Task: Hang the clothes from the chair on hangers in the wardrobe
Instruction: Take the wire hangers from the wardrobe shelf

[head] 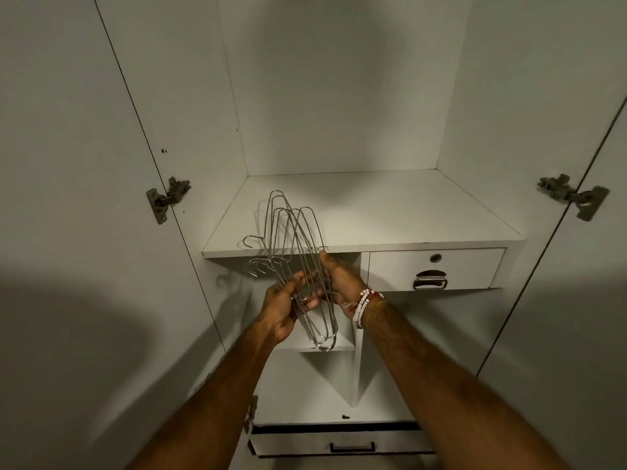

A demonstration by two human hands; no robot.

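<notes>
Steel-grey wire hangers [294, 262]: a bunch held between both hands, in front of the open wardrobe [339, 96], level with the front edge of its shelf [390, 212].
Long axis: the looped ends run from low and close to the person up and away, leaning left; the hooks stick out to the left, just under the shelf edge.
Left hand [283, 308]: fingers curled round the bundle from the left, low on the wires; the nearer hand to the hooks.
Right hand [339, 283]: grips the bundle from the right, thumb laid up along the wire; bead bracelets [363, 305] on the wrist.
Forearms: both reach forward and converge on the bunch.
Likely step: freeing one hanger from the tangle, probably by its hook on the left side.
Clothes, chair, rail: not in view.
Nearby: drawer [434, 268] under the shelf, right of the hands.
</notes>
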